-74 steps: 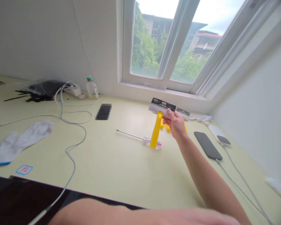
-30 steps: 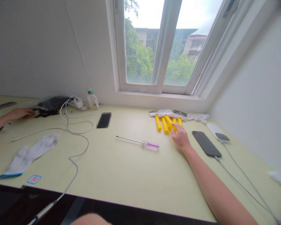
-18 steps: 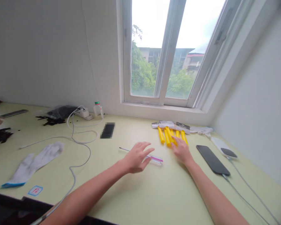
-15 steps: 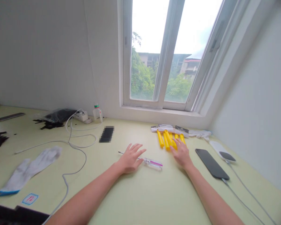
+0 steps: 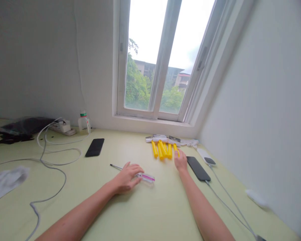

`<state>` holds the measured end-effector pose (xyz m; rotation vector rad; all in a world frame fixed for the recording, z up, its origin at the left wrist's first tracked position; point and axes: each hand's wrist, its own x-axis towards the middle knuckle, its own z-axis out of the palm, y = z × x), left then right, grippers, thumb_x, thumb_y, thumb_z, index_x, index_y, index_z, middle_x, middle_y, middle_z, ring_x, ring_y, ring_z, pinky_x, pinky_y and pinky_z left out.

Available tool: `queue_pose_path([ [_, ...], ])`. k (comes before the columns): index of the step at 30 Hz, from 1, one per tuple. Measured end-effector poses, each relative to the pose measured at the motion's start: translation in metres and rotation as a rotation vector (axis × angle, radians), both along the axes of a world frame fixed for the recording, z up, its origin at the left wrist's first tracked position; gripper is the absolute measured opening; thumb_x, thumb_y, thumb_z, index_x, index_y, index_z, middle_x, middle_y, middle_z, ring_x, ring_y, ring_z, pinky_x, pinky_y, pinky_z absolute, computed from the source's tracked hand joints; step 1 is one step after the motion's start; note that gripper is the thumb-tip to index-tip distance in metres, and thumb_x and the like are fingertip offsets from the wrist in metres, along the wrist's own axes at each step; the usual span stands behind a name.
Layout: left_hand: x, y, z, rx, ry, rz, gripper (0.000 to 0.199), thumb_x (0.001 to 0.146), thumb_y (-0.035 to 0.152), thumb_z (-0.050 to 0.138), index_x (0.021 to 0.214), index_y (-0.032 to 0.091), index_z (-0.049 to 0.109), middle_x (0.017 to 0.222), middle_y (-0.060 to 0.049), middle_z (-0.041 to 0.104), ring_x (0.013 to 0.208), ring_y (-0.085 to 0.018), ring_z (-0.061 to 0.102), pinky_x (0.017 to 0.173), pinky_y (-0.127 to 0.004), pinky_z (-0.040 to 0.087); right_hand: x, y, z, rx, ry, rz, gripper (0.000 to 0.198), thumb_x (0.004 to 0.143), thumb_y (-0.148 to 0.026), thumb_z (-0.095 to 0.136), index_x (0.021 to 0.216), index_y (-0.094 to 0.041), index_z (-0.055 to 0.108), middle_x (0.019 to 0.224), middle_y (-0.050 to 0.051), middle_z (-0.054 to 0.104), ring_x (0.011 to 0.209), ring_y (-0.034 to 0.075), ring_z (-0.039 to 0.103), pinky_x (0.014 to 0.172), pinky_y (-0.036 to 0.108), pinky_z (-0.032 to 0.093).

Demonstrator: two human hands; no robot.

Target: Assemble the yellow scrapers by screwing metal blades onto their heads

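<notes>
Several yellow-handled scrapers (image 5: 161,149) lie side by side, their wide flat heads toward the window. My right hand (image 5: 181,161) is closed around the rightmost yellow handle (image 5: 175,147); its fingertips are partly hidden. A screwdriver (image 5: 147,178) with a clear, purple-striped handle lies on the table, its thin shaft pointing left. Over that shaft lies my left hand (image 5: 127,177), fingers stretched toward the handle and thumb apart from them. The hand hides part of the shaft.
A black phone (image 5: 94,147) lies left, another phone (image 5: 198,168) with a cable right, beside a white device (image 5: 206,157). A bottle (image 5: 84,124), power strip (image 5: 64,128) and looping cable (image 5: 62,171) are at left. A white glove (image 5: 8,182) lies at the left edge.
My right hand has moved from above the scrapers onto the rightmost handle and closed on it. My left hand's fingers have drawn together, nearer the screwdriver's handle. The view has turned right.
</notes>
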<state>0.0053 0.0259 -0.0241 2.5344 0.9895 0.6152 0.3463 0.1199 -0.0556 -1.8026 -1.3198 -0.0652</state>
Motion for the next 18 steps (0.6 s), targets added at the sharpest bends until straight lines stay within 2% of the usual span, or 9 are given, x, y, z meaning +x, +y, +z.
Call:
queue_pose_path([
  [1, -0.001, 0.001, 0.0, -0.005, -0.022, 0.003, 0.025, 0.093, 0.036, 0.047, 0.108, 0.028, 0.066, 0.12, -0.004, 0.066, 0.124, -0.024, 0.053, 0.115, -0.056, 0.018, 0.001, 0.0, 0.0, -0.001, 0.017, -0.004, 0.051, 0.09, -0.039, 0.03, 0.122, -0.013, 0.06, 0.126, 0.019, 0.06, 0.123, 0.03, 0.052, 0.107, 0.047, 0.037],
  [3, -0.003, 0.005, -0.003, -0.006, -0.067, 0.012, 0.029, 0.095, 0.036, 0.043, 0.09, 0.025, 0.069, 0.109, -0.004, 0.069, 0.116, -0.023, 0.057, 0.114, -0.054, 0.02, 0.003, 0.0, 0.001, 0.0, 0.039, -0.015, 0.049, 0.089, -0.036, 0.032, 0.122, -0.012, 0.06, 0.127, 0.018, 0.06, 0.124, 0.028, 0.052, 0.108, 0.042, 0.037],
  [6, -0.005, 0.012, -0.01, 0.031, -0.093, 0.02, 0.029, 0.093, 0.033, 0.045, 0.079, 0.023, 0.067, 0.103, -0.004, 0.069, 0.112, -0.022, 0.058, 0.115, -0.055, 0.019, 0.003, -0.004, 0.006, -0.003, 0.073, -0.029, 0.046, 0.088, -0.034, 0.036, 0.121, -0.014, 0.061, 0.126, 0.015, 0.062, 0.121, 0.026, 0.055, 0.107, 0.039, 0.039],
  [9, -0.007, 0.019, -0.018, 0.09, -0.109, 0.086, 0.013, 0.085, 0.028, 0.055, 0.086, 0.023, 0.067, 0.114, -0.006, 0.066, 0.117, -0.025, 0.056, 0.115, -0.057, 0.019, 0.002, -0.01, 0.013, -0.016, 0.113, -0.033, 0.044, 0.086, -0.031, 0.038, 0.119, -0.014, 0.063, 0.123, 0.014, 0.065, 0.118, 0.026, 0.058, 0.104, 0.038, 0.042],
  [11, -0.008, 0.023, -0.021, 0.108, -0.125, 0.122, 0.019, 0.079, 0.028, 0.062, 0.096, 0.024, 0.068, 0.123, -0.008, 0.062, 0.122, -0.027, 0.053, 0.114, -0.054, 0.026, 0.002, -0.014, 0.016, -0.034, 0.136, -0.035, 0.044, 0.085, -0.03, 0.039, 0.119, -0.014, 0.062, 0.122, 0.014, 0.065, 0.118, 0.025, 0.057, 0.103, 0.038, 0.042],
  [13, -0.01, 0.026, -0.021, 0.086, -0.166, 0.136, 0.026, 0.078, 0.028, 0.063, 0.103, 0.022, 0.067, 0.129, -0.01, 0.058, 0.124, -0.027, 0.051, 0.11, -0.046, 0.036, 0.002, -0.015, 0.019, -0.061, 0.157, -0.039, 0.044, 0.085, -0.03, 0.04, 0.12, -0.014, 0.061, 0.123, 0.013, 0.064, 0.118, 0.025, 0.056, 0.104, 0.037, 0.041],
  [18, -0.018, 0.029, -0.014, 0.03, -0.181, 0.24, 0.028, 0.079, 0.024, 0.062, 0.106, 0.02, 0.066, 0.135, -0.01, 0.053, 0.128, -0.026, 0.05, 0.113, -0.043, 0.036, 0.003, -0.016, 0.02, -0.142, 0.2, -0.038, 0.044, 0.085, -0.027, 0.044, 0.125, -0.015, 0.059, 0.127, 0.013, 0.062, 0.119, 0.024, 0.055, 0.105, 0.036, 0.039],
])
